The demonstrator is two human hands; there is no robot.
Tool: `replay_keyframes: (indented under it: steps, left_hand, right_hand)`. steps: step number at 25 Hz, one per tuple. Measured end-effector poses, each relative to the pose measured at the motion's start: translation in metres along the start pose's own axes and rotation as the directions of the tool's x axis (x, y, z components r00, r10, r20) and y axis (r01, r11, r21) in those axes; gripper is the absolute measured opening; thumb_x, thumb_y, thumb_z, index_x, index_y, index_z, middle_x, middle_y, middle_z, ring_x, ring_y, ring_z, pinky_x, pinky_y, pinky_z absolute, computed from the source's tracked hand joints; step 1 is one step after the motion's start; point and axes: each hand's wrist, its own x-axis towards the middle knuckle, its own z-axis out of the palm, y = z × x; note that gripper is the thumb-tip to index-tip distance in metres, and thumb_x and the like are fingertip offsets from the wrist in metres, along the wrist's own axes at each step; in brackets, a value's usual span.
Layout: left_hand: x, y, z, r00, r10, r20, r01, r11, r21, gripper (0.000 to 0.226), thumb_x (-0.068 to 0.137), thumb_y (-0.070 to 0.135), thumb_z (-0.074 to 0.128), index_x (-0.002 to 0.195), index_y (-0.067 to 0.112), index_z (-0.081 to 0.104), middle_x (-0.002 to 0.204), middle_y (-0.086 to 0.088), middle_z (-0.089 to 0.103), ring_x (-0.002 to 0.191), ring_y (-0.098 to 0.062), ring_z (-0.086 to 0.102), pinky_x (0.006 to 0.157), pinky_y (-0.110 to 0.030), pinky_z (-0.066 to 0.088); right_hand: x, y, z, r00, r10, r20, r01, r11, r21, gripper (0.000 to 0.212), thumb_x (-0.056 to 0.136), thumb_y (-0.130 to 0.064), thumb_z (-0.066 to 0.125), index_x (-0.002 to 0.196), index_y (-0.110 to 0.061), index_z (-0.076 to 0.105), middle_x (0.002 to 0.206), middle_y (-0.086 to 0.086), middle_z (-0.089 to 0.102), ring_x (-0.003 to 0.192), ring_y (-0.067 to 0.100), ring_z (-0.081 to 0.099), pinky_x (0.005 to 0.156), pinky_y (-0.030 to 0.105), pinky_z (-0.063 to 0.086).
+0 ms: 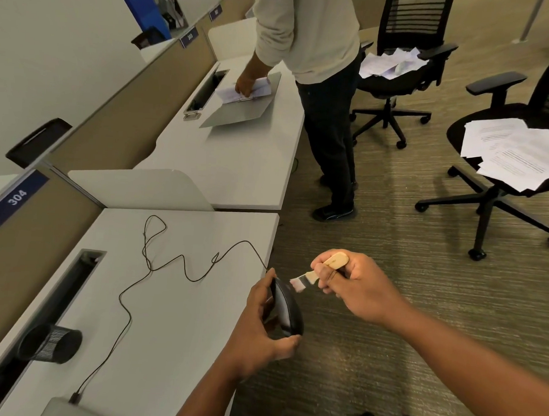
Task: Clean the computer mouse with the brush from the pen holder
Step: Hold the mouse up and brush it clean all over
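Low in the centre of the frame the left hand grips the black computer mouse, fingers curled round its far side and thumb under its near end, holding it on edge out past the desk's corner over the carpet; just right of it the right hand pinches the wooden handle of the small brush, whose pale bristles sit at the mouse's upper end, touching or a hair off, I cannot tell which. So the brush is already out of the holder and the brushing looks under way; how much of the shell is done cannot be judged, since no dust shows and the mouse's underside is turned away. Its cable trails in loops across the white desk to a plug at the lower left, where the device it enters is cut off by the frame edge. The black mesh pen holder lies tipped on its side at lower left, blurred, its contents unseen. Farther up, another person handles papers at the next desk, and office chairs at upper right carry loose sheets
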Motion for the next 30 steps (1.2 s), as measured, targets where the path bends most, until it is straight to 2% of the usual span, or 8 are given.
replay_keyframes:
  steps: [3,5,9,12,17,21,25,30]
  left_hand:
    - [-0.0011,-0.0014,-0.0007,1.000,-0.005,0.017,0.006,0.998,-0.067,0.124,0.068,0.022,0.098,0.150,0.074,0.022,0.159,0.028,0.035,0.143,-0.025,0.051,0.107,-0.046,0.057]
    - [-0.0020,-0.0009,-0.0010,1.000,-0.008,0.030,0.011,0.995,-0.102,0.123,0.071,0.014,0.095,0.151,0.073,0.022,0.162,0.014,0.036,0.140,-0.028,0.054,0.105,-0.047,0.058]
    - [-0.0032,0.0026,-0.0021,0.998,-0.038,0.044,0.043,0.992,-0.120,0.124,0.070,0.013,0.092,0.150,0.072,0.019,0.158,0.003,0.038,0.136,-0.038,0.055,0.103,-0.052,0.059]
    - [-0.0034,0.0030,-0.0029,0.997,-0.042,0.059,0.049,0.992,-0.118,0.124,0.069,0.014,0.093,0.149,0.071,0.018,0.155,0.007,0.039,0.135,-0.035,0.055,0.102,-0.049,0.060]
    - [-0.0039,0.0017,-0.0035,0.996,-0.046,0.081,0.056,0.990,-0.129,0.124,0.068,0.012,0.092,0.146,0.073,0.017,0.140,0.028,0.046,0.133,-0.026,0.056,0.097,-0.039,0.063]
    - [-0.0030,0.0036,-0.0032,0.993,-0.060,0.098,0.073,0.988,-0.135,0.123,0.069,0.010,0.092,0.140,0.079,0.019,0.147,0.013,0.045,0.129,-0.028,0.058,0.088,-0.033,0.064]
    - [-0.0038,0.0073,-0.0030,0.992,-0.070,0.104,0.086,0.984,-0.158,0.116,0.072,0.018,0.094,0.139,0.079,0.021,0.151,0.011,0.044,0.131,-0.029,0.058,0.094,-0.037,0.063]
    - [-0.0059,0.0079,-0.0016,0.993,-0.070,0.097,0.089,0.976,-0.198,0.111,0.079,0.015,0.092,0.137,0.080,0.024,0.155,0.014,0.041,0.134,-0.029,0.056,0.094,-0.035,0.063]
  right_hand:
    - [-0.0003,0.0001,0.0016,1.000,0.021,-0.001,-0.020,0.997,0.068,0.009,0.101,-0.026,0.066,0.099,-0.028,0.074,0.081,-0.008,0.077,0.072,0.003,0.072,0.060,0.013,0.052]
    - [0.0000,0.0000,0.0019,0.999,0.029,-0.012,-0.028,0.995,0.097,0.007,0.100,-0.022,0.068,0.101,-0.025,0.075,0.082,-0.006,0.078,0.073,0.004,0.072,0.060,0.013,0.052]
    - [0.0010,0.0004,0.0021,0.997,0.071,-0.006,-0.070,0.993,0.093,0.008,0.100,-0.024,0.068,0.103,-0.028,0.075,0.086,-0.001,0.079,0.074,0.005,0.072,0.060,0.019,0.054]
    - [0.0005,0.0025,0.0032,0.994,0.106,0.008,-0.107,0.989,0.100,0.009,0.101,-0.024,0.067,0.103,-0.028,0.074,0.086,-0.001,0.079,0.074,0.006,0.072,0.061,0.022,0.054]
    - [-0.0007,0.0039,0.0044,0.990,0.138,0.024,-0.140,0.981,0.138,0.010,0.100,-0.023,0.068,0.104,-0.029,0.075,0.087,-0.002,0.079,0.076,0.007,0.072,0.064,0.024,0.054]
    - [-0.0003,0.0043,0.0052,0.989,0.146,0.031,-0.149,0.977,0.151,0.012,0.099,-0.022,0.069,0.101,-0.032,0.076,0.087,-0.003,0.079,0.077,0.007,0.072,0.066,0.025,0.055]
    - [-0.0018,0.0047,0.0046,0.989,0.146,0.022,-0.148,0.976,0.159,0.017,0.098,-0.019,0.070,0.095,-0.034,0.077,0.085,0.000,0.078,0.075,0.007,0.070,0.064,0.025,0.055]
    - [-0.0054,0.0061,0.0035,0.990,0.139,0.011,-0.139,0.976,0.167,0.019,0.097,-0.018,0.070,0.093,-0.036,0.078,0.088,0.005,0.078,0.078,0.010,0.070,0.066,0.027,0.056]
